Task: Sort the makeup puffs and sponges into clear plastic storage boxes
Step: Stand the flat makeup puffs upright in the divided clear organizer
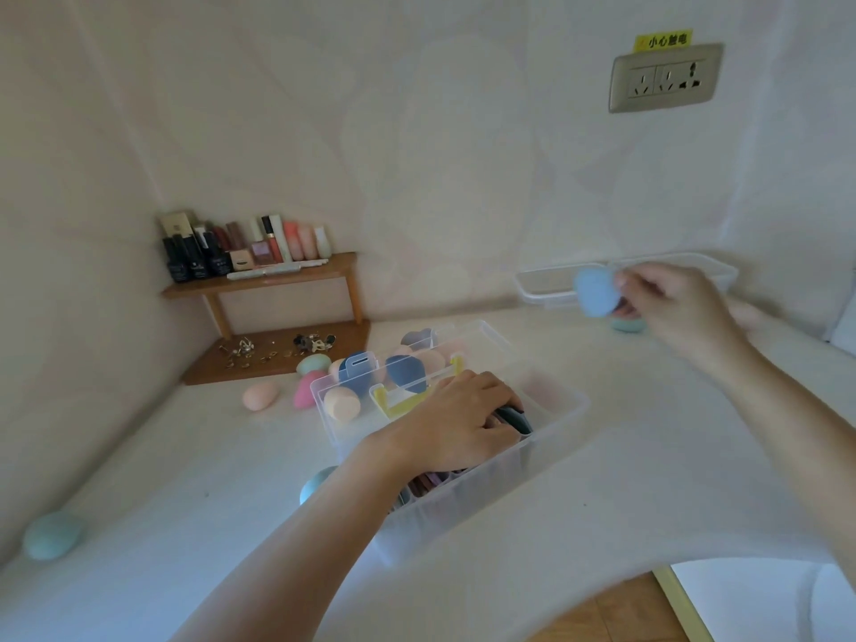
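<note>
Nearest, lower left of the frame: one teal sponge [52, 535] lies alone on the white surface [185, 479], long axis roughly level.

Centre: clear storage box [468, 512], divided into compartments. The far-left ones hold peach, pink and blue sponges, and the near one holds flat dark puffs standing on edge. Left hand [463, 412] reaches into the box, fingers curled round a dark teal puff [515, 418].

Just left of the box lie a peach sponge [260, 396], a pink sponge [308, 390] and a green sponge [314, 363].

Right of centre: right hand [674, 308] is raised well apart from the left, pinching a light blue sponge [594, 291]. Long axis near upright; blurred, so pointed end not readable. A second clear box [544, 289] sits behind it against the wall.

Far left: wooden corner shelf [278, 276] with cosmetic bottles; labels illegible.

Upper right: wall socket [664, 78] under a yellow sticker [663, 40] that reads 小心触电.
</note>
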A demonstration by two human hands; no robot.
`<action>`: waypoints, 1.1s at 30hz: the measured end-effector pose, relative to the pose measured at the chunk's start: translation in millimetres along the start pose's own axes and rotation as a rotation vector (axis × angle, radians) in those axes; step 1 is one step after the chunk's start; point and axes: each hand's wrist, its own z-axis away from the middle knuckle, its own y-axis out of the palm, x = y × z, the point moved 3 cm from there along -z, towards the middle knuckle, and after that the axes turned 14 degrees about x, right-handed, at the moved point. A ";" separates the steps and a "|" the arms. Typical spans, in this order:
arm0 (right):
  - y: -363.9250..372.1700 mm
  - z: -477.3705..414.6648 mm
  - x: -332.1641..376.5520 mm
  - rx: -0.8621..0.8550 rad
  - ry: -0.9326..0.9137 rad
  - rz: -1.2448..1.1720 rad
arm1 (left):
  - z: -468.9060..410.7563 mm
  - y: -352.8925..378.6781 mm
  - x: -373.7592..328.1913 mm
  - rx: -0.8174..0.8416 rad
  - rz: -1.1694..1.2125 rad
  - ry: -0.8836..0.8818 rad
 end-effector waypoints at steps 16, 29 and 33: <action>64.9 48.7 60.5 0.477 0.185 0.325 | -3.6 2.7 8.1 -0.035 0.024 0.035; 60.6 38.4 56.5 0.571 0.293 0.329 | 2.7 -2.9 3.8 -0.101 0.133 0.066; 57.1 38.0 63.8 0.546 0.209 0.471 | 2.4 -3.3 6.1 -0.101 0.171 0.035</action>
